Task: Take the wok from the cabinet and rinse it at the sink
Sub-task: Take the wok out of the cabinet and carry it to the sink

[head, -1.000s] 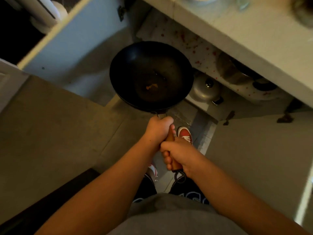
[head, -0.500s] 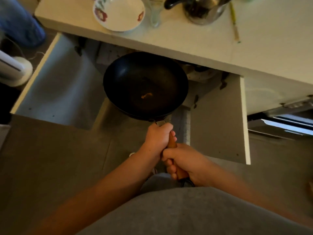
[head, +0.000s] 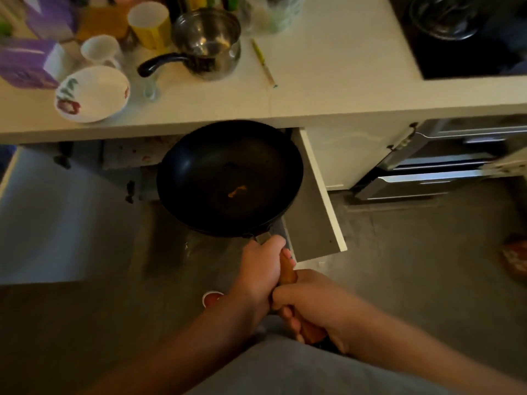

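A black wok point(head: 228, 178) with a small orange speck inside hangs level in front of the open cabinet, just below the counter edge. Its wooden handle point(head: 288, 273) points back toward me. My left hand point(head: 261, 270) grips the handle close to the wok. My right hand point(head: 309, 305) grips the handle's rear end, right behind the left one. The cabinet's two doors point(head: 316, 206) stand open on either side of the wok. No sink is in view.
The white countertop point(head: 328, 89) carries a steel saucepan point(head: 206, 42), a flowered bowl point(head: 92, 92), cups, a yellow mug, purple boxes and a pencil-like stick point(head: 263, 62). A dark hob point(head: 467, 35) sits at the far right, with oven drawers point(head: 433, 172) beneath.
The wok has risen out of the cabinet up to counter height as I stood up. Both hands keep the same grip. The countertop has come into view.
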